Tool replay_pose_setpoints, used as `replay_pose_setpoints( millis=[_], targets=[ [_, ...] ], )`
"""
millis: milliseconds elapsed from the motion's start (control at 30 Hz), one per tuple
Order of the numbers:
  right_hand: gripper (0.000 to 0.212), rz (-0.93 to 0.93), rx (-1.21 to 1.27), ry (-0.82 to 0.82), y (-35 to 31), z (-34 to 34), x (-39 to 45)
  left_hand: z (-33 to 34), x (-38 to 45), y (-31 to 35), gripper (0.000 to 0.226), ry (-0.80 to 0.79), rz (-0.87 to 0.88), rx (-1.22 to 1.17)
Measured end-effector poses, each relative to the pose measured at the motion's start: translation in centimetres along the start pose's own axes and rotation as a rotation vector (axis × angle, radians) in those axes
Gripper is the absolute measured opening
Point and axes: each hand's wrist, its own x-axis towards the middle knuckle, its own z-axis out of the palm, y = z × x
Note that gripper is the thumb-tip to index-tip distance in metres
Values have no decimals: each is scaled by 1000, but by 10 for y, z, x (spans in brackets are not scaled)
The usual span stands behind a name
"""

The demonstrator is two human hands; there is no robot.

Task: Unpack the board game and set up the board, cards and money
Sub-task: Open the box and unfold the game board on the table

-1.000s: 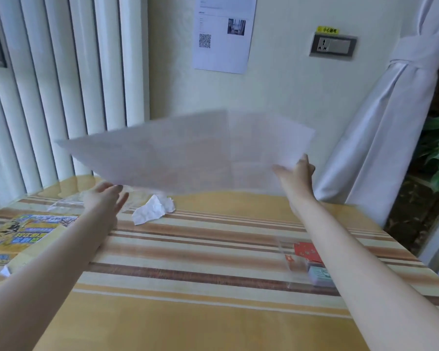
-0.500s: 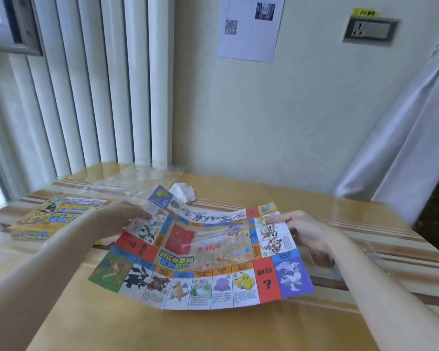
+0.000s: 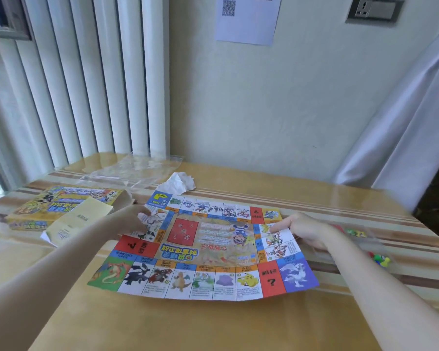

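The colourful paper game board lies unfolded on the table, printed side up, with its near edge slightly lifted. My left hand grips the board's left edge with curled fingers. At the right edge, my right hand pinches the board, thumb lying on top. The yellow game box sits at the far left with a pale yellow leaflet leaning on it. Right of my right hand, a clear packet holds cards and small coloured pieces, partly hidden by my arm.
A crumpled white tissue and an empty clear plastic bag lie behind the board near the wall. The striped table runs up to vertical blinds on the left and a white curtain on the right.
The board, held up in the air with its blank back toward me, was turned over and lowered flat onto the table. Both hands stayed at its side edges.
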Motion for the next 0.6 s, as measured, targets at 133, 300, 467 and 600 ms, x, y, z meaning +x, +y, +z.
replay_pose_setpoints(
  millis=[133,300,467,600],
  targets=[
    [24,-69,-90,119,0,5,3,14,-1,2,50,39,-8,37],
    [52,-158,-402,190,-3,11,-5,25,-1,7,62,46,-6,178],
    [55,-109,-411,182,3,18,-8,28,2,4,58,48,-6,243],
    [51,-87,-389,149,11,16,-3,29,3,4,59,55,-6,247]
  ],
)
